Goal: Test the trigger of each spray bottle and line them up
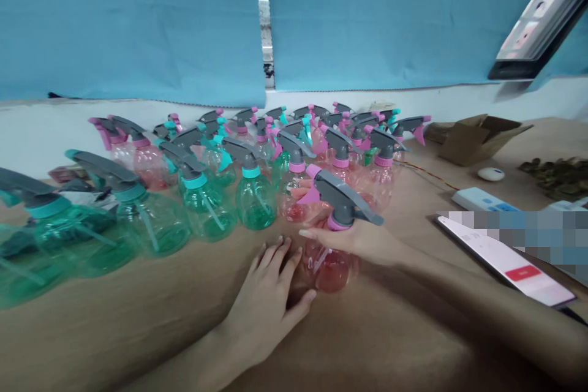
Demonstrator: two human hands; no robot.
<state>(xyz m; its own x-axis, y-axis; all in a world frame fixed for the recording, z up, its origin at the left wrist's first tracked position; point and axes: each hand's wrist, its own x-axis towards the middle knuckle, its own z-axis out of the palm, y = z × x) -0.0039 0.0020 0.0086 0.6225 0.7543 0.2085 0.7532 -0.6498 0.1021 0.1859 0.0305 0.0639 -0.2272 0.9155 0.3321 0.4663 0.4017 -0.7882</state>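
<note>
A clear pink spray bottle (pixel 333 272) with a grey and pink trigger head stands upright on the wooden table. My right hand (pixel 342 237) is wrapped round its upper body, just below the pink collar; some of the fingers are hidden behind the bottle. To its left, my left hand (pixel 275 282) rests on the table with its fingers spread, holding nothing. Just beyond that hand stands a green spray bottle (pixel 256 202) with a turquoise collar. Behind the held bottle is another pink spray bottle (pixel 383 180).
Several green spray bottles (pixel 154 226) line the left side, and many pink and green ones crowd the back. On the right lie a phone (pixel 505 257) with a lit screen, a white power strip (pixel 484 199), a white mouse (pixel 490 174) and an open cardboard box (pixel 478 138).
</note>
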